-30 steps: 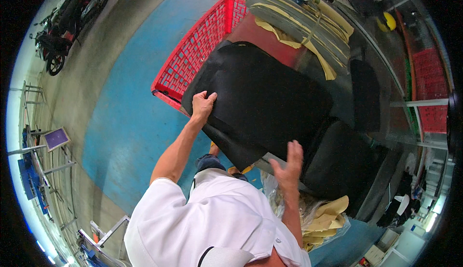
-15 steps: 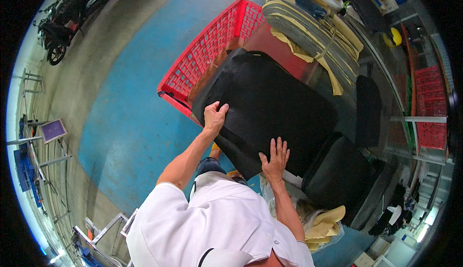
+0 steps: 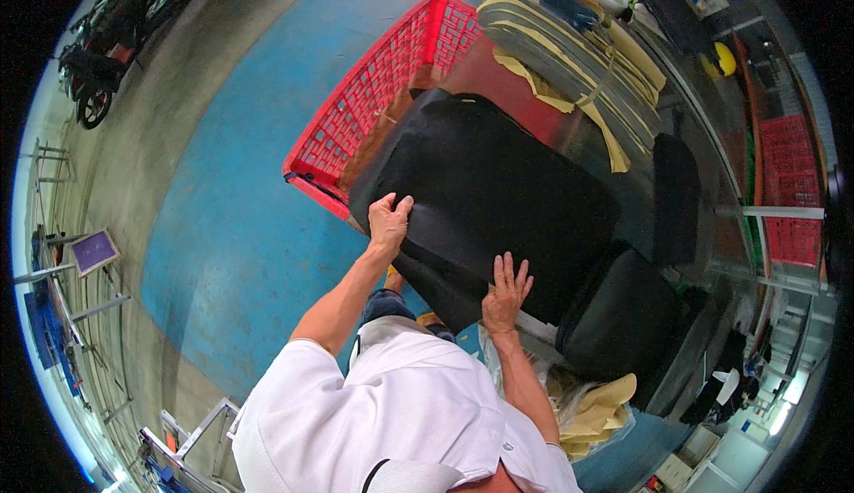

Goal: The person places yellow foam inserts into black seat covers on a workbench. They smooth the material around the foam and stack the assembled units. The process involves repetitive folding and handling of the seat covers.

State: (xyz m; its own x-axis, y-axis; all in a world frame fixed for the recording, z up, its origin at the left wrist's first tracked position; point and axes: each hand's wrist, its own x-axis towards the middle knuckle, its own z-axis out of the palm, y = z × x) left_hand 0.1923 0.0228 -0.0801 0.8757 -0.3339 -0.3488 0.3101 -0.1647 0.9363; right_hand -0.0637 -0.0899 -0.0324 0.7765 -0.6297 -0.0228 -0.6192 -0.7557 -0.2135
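Observation:
A large black padded cover (image 3: 498, 195) lies spread over the table edge in front of me. My left hand (image 3: 389, 222) grips its near left edge, fingers curled over the fabric. Flat on the cover's near edge rests my right hand (image 3: 505, 290), fingers spread. A second black cushion (image 3: 618, 324) sits to the right of that hand.
A red plastic crate (image 3: 374, 106) stands behind the cover on the blue floor. Stacked yellow-and-grey foam sheets (image 3: 578, 57) lie on the table beyond. Yellowish scraps in plastic (image 3: 587, 408) sit at lower right. A motorbike (image 3: 116, 30) is parked far left, metal racks (image 3: 62, 306) along the left.
The black cover has shifted left toward the red crate. My right hand moved from the cover's right edge inward and now lies flat on it; the left hand still holds the left edge.

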